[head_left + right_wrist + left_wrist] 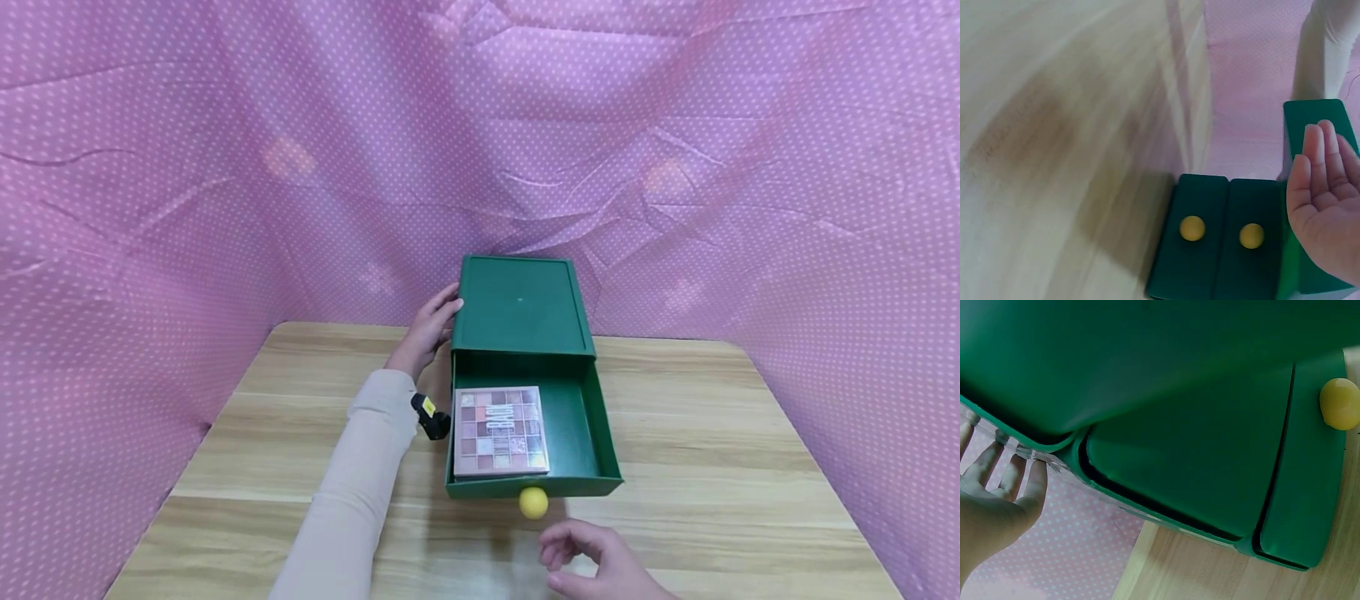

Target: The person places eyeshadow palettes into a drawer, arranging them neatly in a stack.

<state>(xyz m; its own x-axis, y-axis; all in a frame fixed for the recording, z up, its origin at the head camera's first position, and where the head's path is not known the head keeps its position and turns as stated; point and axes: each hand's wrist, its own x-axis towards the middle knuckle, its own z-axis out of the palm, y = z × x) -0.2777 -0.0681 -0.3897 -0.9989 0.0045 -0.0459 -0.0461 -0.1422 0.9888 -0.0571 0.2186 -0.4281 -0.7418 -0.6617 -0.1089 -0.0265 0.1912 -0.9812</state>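
A green drawer cabinet stands at the back middle of the wooden table, its top drawer pulled out towards me. Inside the drawer's left half lies a pinkish eyeshadow palette with a grid of shades on its lid. My left hand steadies the cabinet's left side; the left wrist view shows its outstretched fingers along the cabinet edge. Just in front of the drawer's yellow knob hovers my right hand, loosely bent and holding nothing. The right wrist view has its palm overlapping the drawer.
Two lower drawers with yellow knobs are pushed in. Pink polka-dotted cloth hangs behind the table and at both sides. A black device is strapped to my left wrist. Wooden tabletop extends either side of the cabinet.
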